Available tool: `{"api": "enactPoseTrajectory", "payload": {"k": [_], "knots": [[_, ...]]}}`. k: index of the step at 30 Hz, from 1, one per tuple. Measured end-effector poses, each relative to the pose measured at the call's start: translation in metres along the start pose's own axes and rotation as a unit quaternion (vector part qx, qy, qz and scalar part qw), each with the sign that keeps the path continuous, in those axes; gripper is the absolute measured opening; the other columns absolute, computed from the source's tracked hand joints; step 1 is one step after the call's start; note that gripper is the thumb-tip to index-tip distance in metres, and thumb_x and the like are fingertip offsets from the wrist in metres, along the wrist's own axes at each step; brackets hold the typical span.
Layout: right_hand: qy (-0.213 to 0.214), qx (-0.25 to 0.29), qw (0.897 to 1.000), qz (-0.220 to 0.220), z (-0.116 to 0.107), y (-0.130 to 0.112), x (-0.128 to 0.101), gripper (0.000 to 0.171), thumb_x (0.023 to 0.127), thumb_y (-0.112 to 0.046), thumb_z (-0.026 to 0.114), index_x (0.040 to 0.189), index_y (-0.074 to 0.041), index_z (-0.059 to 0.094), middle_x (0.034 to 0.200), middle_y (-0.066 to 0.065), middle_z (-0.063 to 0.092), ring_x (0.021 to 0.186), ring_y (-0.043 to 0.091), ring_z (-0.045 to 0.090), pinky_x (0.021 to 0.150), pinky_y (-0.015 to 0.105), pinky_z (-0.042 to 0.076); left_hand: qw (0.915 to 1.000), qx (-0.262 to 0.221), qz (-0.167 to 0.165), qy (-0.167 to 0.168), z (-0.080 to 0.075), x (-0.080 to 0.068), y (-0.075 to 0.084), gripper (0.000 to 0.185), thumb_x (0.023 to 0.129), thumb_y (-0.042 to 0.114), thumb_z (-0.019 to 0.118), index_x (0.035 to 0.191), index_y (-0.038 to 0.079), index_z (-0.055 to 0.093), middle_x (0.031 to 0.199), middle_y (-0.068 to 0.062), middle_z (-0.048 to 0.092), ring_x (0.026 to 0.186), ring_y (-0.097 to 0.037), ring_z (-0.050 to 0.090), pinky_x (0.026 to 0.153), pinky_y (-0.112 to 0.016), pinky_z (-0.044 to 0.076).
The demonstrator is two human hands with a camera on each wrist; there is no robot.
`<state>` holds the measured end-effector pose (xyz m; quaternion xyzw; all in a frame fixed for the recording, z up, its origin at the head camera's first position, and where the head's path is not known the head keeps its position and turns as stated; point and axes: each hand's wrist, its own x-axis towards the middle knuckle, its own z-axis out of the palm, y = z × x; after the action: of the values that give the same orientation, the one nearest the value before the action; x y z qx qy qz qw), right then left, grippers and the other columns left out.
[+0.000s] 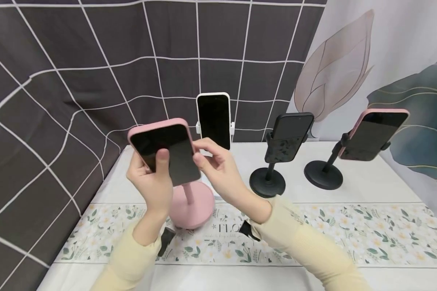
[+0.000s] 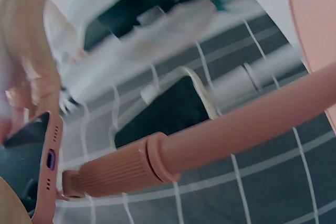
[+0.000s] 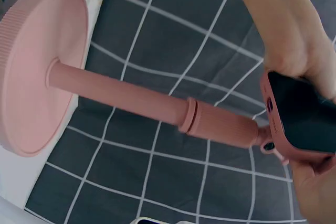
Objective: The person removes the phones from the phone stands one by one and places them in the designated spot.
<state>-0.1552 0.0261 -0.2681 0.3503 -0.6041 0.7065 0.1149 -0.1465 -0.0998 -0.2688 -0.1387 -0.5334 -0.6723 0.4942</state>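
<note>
Pink phone (image 1: pixel 183 165), screen towards you and tilted, is held up in front of the top of a pink stand (image 1: pixel 194 210). Your cream sleeves (image 1: pixel 306 238) reach in from the bottom, a black band (image 1: pixel 166 241) at each wrist. Your left hand (image 1: pixel 152 186) grasps the phone's left side — thumb across the dark screen, other fingers behind. Your right hand (image 1: pixel 220 171) pinches its right edge between thumb and forefinger. The stand's post rises behind the phone; whether it clamps the phone, I cannot tell. Its round base rests partly on a flowered runner (image 1: pixel 353 234), laid across a white table (image 1: pixel 225 279).

To the right, a black phone (image 1: pixel 289 139) leans in a black stand (image 1: pixel 267 182); farther right, a second pink phone (image 1: pixel 376 135) leans in another black stand (image 1: pixel 324 176). Beyond your hands, a white-framed phone (image 1: pixel 214 121) stands nearly upright in a white holder (image 1: pixel 232 128). At the back hang a dark cloth (image 1: pixel 178 36) with white grid lines and a pale curtain (image 1: pixel 415 32) printed with large leaves — one pinkish, one blue-green.
</note>
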Motion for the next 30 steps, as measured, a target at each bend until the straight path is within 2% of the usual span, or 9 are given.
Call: {"api": "enactPoseTrajectory", "payload": {"k": [3, 6, 7, 13, 15, 19, 22, 27, 30], "knots": [[0.011, 0.017, 1.0, -0.012, -0.009, -0.011, -0.015, 0.047, 0.087, -0.041, 0.058, 0.109, 0.0, 0.064, 0.101, -0.011, 0.059, 0.097, 0.004, 0.055, 0.084, 0.02, 0.051, 0.9975, -0.044, -0.035, -0.043, 0.006, -0.012, 0.013, 0.04, 0.074, 0.048, 0.074, 0.09, 0.013, 0.067, 0.081, 0.007, 0.069, 0.07, -0.005, 0.062, 0.064, -0.019, 0.052], [0.011, 0.018, 0.999, -0.039, -0.018, -0.021, -0.031, 0.022, 0.091, -0.031, 0.058, 0.11, -0.023, 0.067, 0.103, -0.012, 0.059, 0.099, 0.005, 0.054, 0.086, 0.021, 0.051, 0.9915, -0.08, -0.056, -0.086, 0.009, -0.025, 0.021, 0.036, 0.077, 0.044, 0.073, 0.094, 0.014, 0.066, 0.086, 0.008, 0.07, 0.075, -0.006, 0.065, 0.068, -0.021, 0.054], [0.011, 0.018, 0.999, -0.049, -0.021, -0.024, -0.035, 0.02, 0.092, -0.028, 0.058, 0.11, -0.03, 0.065, 0.103, -0.011, 0.059, 0.098, 0.005, 0.053, 0.086, 0.021, 0.051, 0.9897, -0.087, -0.061, -0.096, 0.01, -0.029, 0.024, 0.035, 0.079, 0.044, 0.073, 0.095, 0.014, 0.066, 0.086, 0.008, 0.07, 0.076, -0.005, 0.065, 0.068, -0.021, 0.054], [-0.004, -0.002, 0.996, -0.087, -0.036, -0.037, -0.059, 0.02, 0.094, -0.021, 0.055, 0.112, -0.025, 0.064, 0.1, -0.009, 0.055, 0.093, 0.007, 0.048, 0.081, 0.018, 0.048, 0.9773, -0.138, -0.086, -0.136, 0.017, -0.053, 0.034, 0.027, 0.084, 0.037, 0.07, 0.097, 0.014, 0.064, 0.087, 0.008, 0.069, 0.075, -0.006, 0.066, 0.064, -0.024, 0.056], [-0.006, -0.013, 0.996, -0.092, -0.044, -0.036, -0.067, 0.021, 0.094, -0.02, 0.054, 0.113, -0.025, 0.063, 0.099, -0.01, 0.055, 0.091, 0.007, 0.047, 0.079, 0.018, 0.046, 0.976, -0.139, -0.079, -0.148, 0.022, -0.061, 0.033, 0.025, 0.085, 0.036, 0.069, 0.098, 0.015, 0.064, 0.09, 0.009, 0.067, 0.075, -0.006, 0.065, 0.063, -0.025, 0.056], [-0.008, -0.022, 0.995, -0.093, -0.06, -0.028, -0.078, 0.023, 0.095, -0.019, 0.052, 0.116, -0.024, 0.06, 0.106, -0.011, 0.055, 0.096, 0.006, 0.048, 0.081, 0.018, 0.045, 0.9721, -0.143, -0.057, -0.177, 0.033, -0.075, 0.026, 0.031, 0.088, 0.035, 0.065, 0.098, 0.006, 0.064, 0.092, 0.007, 0.054, 0.062, -0.005, 0.057, 0.04, -0.021, 0.048], [-0.006, -0.025, 0.996, -0.086, -0.072, -0.022, -0.083, 0.024, 0.095, -0.021, 0.051, 0.118, -0.024, 0.059, 0.114, -0.011, 0.056, 0.105, 0.004, 0.049, 0.087, 0.017, 0.047, 0.9708, -0.139, -0.052, -0.189, 0.04, -0.083, 0.018, 0.043, 0.089, 0.037, 0.063, 0.094, -0.005, 0.06, 0.09, 0.004, 0.047, 0.061, -0.004, 0.054, 0.034, -0.019, 0.043], [0.001, -0.037, 0.996, -0.085, -0.085, -0.015, -0.089, 0.024, 0.095, -0.02, 0.051, 0.119, -0.023, 0.058, 0.114, -0.011, 0.056, 0.106, 0.004, 0.049, 0.088, 0.017, 0.046, 0.9714, -0.129, -0.057, -0.191, 0.051, -0.092, 0.006, 0.052, 0.089, 0.041, 0.062, 0.091, -0.01, 0.057, 0.085, -0.003, 0.048, 0.078, -0.003, 0.055, 0.055, -0.021, 0.053], [0.012, -0.046, 0.995, -0.087, -0.091, -0.013, -0.091, 0.025, 0.096, -0.018, 0.052, 0.119, -0.022, 0.059, 0.111, -0.011, 0.056, 0.102, 0.004, 0.049, 0.087, 0.017, 0.045, 0.969, -0.134, -0.067, -0.197, 0.055, -0.096, 0.002, 0.053, 0.089, 0.042, 0.062, 0.092, -0.01, 0.057, 0.083, -0.011, 0.047, 0.081, -0.004, 0.054, 0.059, -0.022, 0.054]]}}
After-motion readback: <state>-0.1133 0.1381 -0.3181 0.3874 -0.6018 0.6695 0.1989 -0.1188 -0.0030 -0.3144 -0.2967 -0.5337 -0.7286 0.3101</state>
